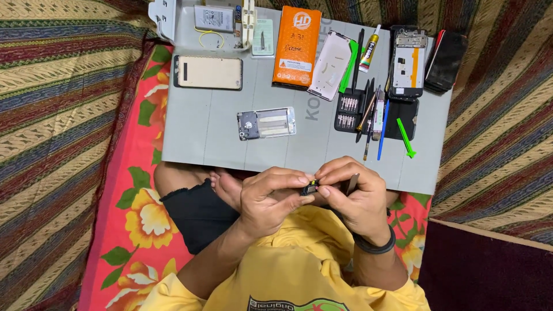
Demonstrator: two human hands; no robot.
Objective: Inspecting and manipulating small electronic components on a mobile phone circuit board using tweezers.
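Both hands, left hand (271, 198) and right hand (352, 196), pinch one small black part (309, 188) between fingertips, above the lap. On the grey mat (201, 132): one orange box (297, 46), one glue tube (369, 49), two green pry tools (one (406, 139) lying apart).

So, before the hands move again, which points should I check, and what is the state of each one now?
1. Small black part pinched between both hands: ok.
2. Left hand grip on the part: ok, fingertips close on it.
3. Right hand also carries a thin dark tool: ok, though its tip is hidden.
4. Which way the part faces: cannot tell, too small.
5. Opened phone frame lying flat on the grey mat: ok.
6. Tools by the black bit holder lie loose and crossed: not ok.
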